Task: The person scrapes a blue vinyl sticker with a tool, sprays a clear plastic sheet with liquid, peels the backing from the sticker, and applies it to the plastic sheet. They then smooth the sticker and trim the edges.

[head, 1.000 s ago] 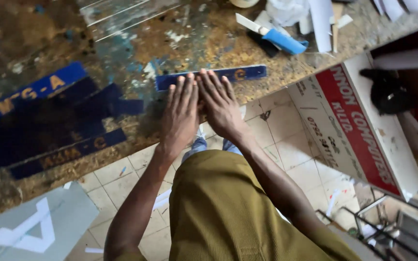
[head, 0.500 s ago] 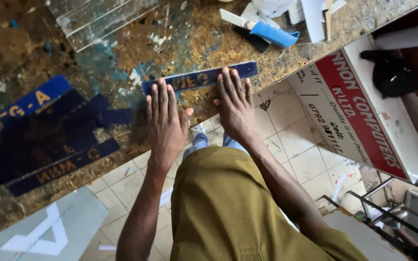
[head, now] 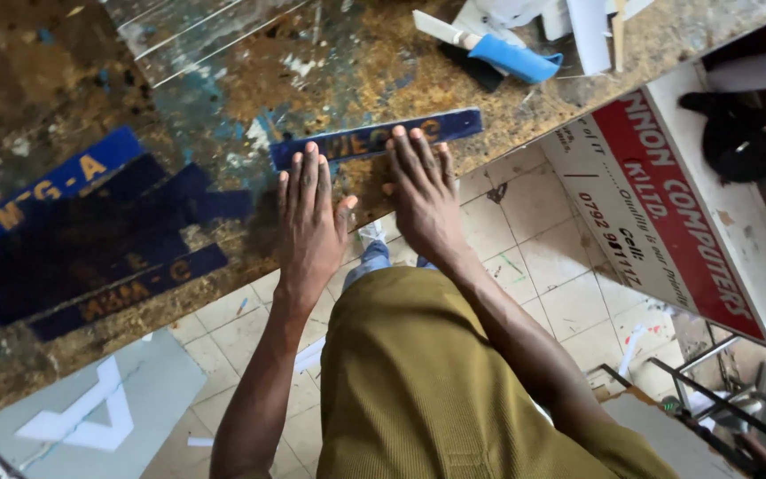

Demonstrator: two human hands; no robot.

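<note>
Pressing flat, both hands, left hand (head: 310, 231) and right hand (head: 423, 200), rest fingers splayed on the blue strip (head: 374, 138) atop the table (head: 223, 71), gripping nothing. Strip appears laid down; other blue strips (head: 90, 231) lie well apart, untouched.

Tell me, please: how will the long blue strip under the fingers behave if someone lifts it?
The blue strip looks thin and flat on the worktable, so it probably bends and weighs little. Both hands, left and right, press it; it may slide.

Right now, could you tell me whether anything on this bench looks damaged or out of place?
The workbench top is badly worn, with scraped, flaking paint. The blue strip under both hands lies askew, one end reaching the bench edge. A blue-handled tool lies loose among white offcuts.
</note>
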